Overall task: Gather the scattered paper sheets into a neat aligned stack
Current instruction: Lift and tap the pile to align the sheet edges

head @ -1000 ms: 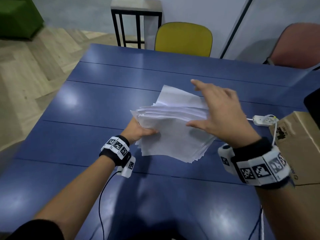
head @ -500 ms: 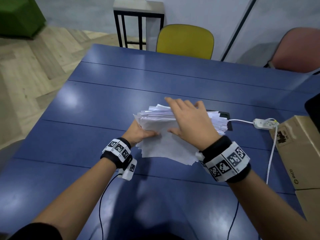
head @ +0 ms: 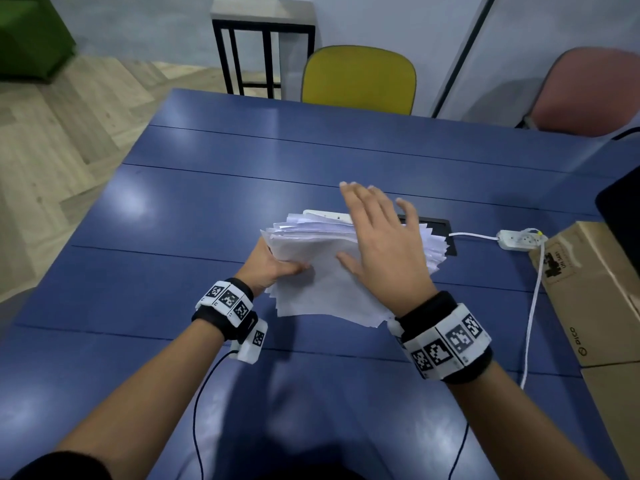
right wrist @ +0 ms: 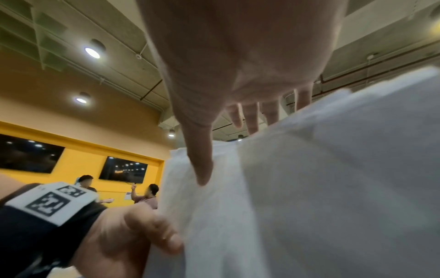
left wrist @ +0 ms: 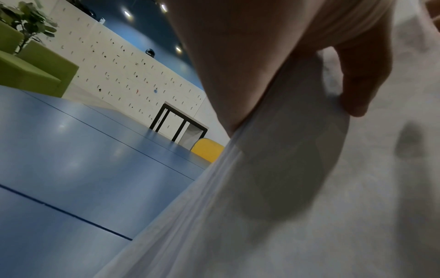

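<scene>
A thick, fanned pile of white paper sheets lies tilted at the middle of the blue table, its edges ragged and out of line. My left hand grips the pile's left edge, thumb on top; in the left wrist view that thumb presses on the paper sheets. My right hand lies flat over the top of the pile with straight, spread fingers. From the right wrist, the fingers reach past the far edge of the paper sheets.
A cardboard box stands at the table's right edge. A white power strip and its cable lie beside it. A black cable port is set in the table behind the pile. Yellow chair and pink chair at the far side.
My right hand came down from above the pile onto its top, then slid forward with fingers spread. The pile has swung flatter and to the right. My left hand kept its grip.
</scene>
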Tool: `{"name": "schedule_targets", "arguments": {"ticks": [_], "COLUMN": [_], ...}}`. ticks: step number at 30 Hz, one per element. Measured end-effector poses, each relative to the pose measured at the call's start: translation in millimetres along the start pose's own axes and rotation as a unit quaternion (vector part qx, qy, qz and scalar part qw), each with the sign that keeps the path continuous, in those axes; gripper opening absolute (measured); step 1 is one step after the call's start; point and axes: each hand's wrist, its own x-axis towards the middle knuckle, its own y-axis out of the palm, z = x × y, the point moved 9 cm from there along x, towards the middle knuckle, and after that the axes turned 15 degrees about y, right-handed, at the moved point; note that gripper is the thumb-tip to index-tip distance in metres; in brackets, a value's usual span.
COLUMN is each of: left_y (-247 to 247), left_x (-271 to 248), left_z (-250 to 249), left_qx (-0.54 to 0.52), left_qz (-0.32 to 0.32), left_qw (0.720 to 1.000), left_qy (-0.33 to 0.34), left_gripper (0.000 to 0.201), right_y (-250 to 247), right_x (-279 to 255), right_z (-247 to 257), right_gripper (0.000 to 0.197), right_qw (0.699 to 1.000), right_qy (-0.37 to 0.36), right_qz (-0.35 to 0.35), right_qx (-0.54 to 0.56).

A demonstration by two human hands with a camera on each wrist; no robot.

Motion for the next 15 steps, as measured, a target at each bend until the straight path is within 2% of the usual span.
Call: {"name": "schedule_targets", "arguments": {"ticks": [4,8,11,15], "left_y": [3,1,3,3], "left_x": [0,-1,-3,-5], "left_z": [-6,-4,-1,5], "left_qx": [-0.008,-0.007,-0.011,-0.022], "left_qz": [0.001,-0.006,-0.007,-0.037], "left_qw": [1.0,1.0,1.0,0.999], "left_qy": [0.011,0.004,-0.005,-0.005], "left_gripper": [0.054,0.05,0.044,0.045], "right_y": [10,5,16,2], "right_x": [-6,-5,-13,-11], "right_z": [31,1,-23,-51], "right_gripper": [0.093,0.094,0.09,0.085], "right_qw": [0.998,0.999,0.999,0.998], "right_qy": [-0.06,0.006,0.008,0.045], "right_qz": [0.033,0.009,0.032,-0.001], "right_qx": [0.012,0.032,0.009,0.049]}}
